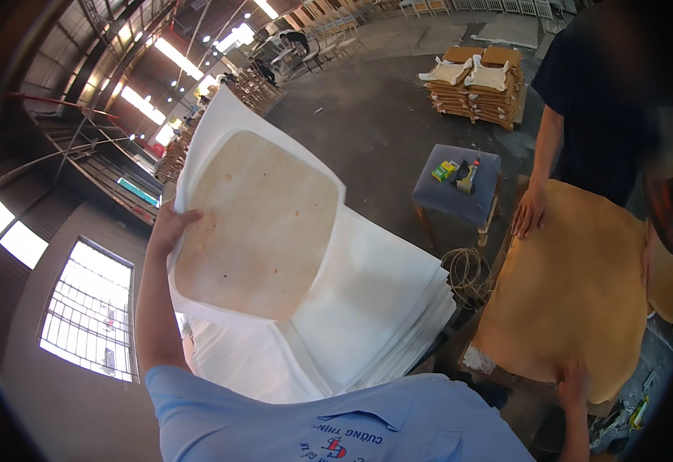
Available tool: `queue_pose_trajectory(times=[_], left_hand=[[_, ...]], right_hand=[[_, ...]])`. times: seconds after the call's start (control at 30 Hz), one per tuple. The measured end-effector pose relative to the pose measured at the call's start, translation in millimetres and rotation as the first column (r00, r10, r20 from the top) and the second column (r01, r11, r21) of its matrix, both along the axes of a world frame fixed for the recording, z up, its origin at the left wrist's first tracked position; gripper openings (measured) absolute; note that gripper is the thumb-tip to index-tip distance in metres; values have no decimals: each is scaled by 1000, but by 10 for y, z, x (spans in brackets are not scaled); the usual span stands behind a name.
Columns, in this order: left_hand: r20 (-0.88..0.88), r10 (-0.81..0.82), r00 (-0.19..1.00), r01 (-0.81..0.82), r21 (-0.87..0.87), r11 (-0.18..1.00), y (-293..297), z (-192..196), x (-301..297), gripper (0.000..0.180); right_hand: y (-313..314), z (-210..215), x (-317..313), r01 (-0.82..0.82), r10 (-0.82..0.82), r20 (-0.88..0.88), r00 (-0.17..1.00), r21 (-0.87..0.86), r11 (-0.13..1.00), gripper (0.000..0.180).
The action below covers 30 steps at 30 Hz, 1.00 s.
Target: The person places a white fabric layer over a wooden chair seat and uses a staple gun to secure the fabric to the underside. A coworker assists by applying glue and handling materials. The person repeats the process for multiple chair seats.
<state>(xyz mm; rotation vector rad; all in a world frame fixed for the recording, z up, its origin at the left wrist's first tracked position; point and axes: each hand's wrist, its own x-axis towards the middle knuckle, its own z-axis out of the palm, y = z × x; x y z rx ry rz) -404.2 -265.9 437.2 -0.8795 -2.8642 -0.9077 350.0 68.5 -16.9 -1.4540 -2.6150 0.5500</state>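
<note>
Hands well apart: gripping, with the left hand (172,228), the left edge of a pale wooden panel (263,223), thumb over its face, and touching, with the right hand (573,383), the near edge of a tan cover (567,285), but too indistinct to tell whether pinching or only pressing. Find the panel tilted up over a stack of white sheets (383,266), with a white sheet (225,119) behind it, showing along most of its rim. See the cover spread out to the right, with a co-worker's hand (533,209) on its far left part. Best, probably, to pinch panel and sheet as one, so as to stop either from sliding, and to lift clear without dragging up layers from the stack. Wise to support the free side too, being likely to sag or twist in a one-sided grip. Smooth the cover outward with a flat palm, matching any pull to the co-worker's hand, so as not to skew it.
</note>
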Motion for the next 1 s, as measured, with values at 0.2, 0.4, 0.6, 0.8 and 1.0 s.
queue_pose_trajectory(times=[0.2, 0.4, 0.6, 0.8, 1.0], left_hand=[[-123, -52, 991, 29, -186, 982, 79, 35, 396, 45], [-139, -288, 948, 220, -369, 903, 256, 290, 880, 49], [-33, -392, 919, 356, -355, 864, 216, 588, 1186, 59], [-104, -441, 892, 393, -307, 867, -310, 1137, 1434, 70], [-48, -494, 868, 496, 129, 859, 110, 1237, 1121, 70]], right_hand=[[-7, 92, -22, -16, 19, 51, 999, -65, 998, 26], [154, -26, 93, -98, 104, 158, 982, -46, 994, 34], [623, 521, -193, -237, 418, 387, 822, -435, 869, 36], [1639, 1208, -2272, -456, 189, -597, 780, -335, 825, 44], [882, 1345, -4165, -894, 108, -908, 404, -366, 259, 65]])
